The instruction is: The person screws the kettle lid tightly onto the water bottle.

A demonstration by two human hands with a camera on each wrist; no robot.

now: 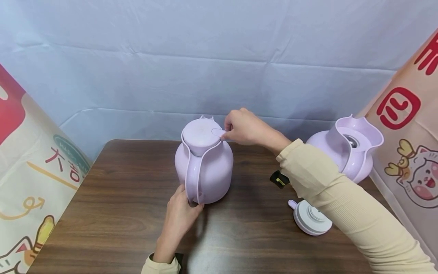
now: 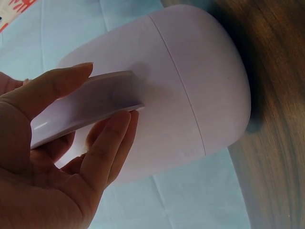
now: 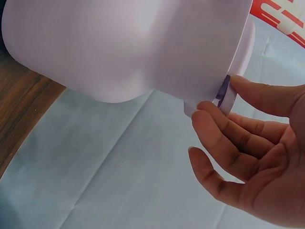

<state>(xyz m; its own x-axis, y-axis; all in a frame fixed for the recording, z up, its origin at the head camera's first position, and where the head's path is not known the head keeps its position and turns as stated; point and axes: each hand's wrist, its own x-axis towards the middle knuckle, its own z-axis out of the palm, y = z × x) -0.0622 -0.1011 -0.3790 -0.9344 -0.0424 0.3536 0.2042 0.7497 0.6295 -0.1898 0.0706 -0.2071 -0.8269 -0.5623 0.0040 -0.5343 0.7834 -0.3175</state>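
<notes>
On the table (image 1: 246, 217), one jug (image 1: 213, 163) left, a second jug (image 1: 338, 147) right (a lid (image 1: 310, 221) before it).

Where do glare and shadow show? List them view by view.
Head: pale glare on the flat brown wood-grain table, low in the frame; left wrist: dark shadow beside the base of the rounded lilac plastic-looking jug; right wrist: whitish sheen on the jug's side, near the frame's top.

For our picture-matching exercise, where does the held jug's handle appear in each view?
Head: the handle is left of centre, lower half.
Left wrist: left of centre, held by the left hand.
Right wrist: not in it.
Shared landmark: the wooden tabletop, in all three.
</notes>
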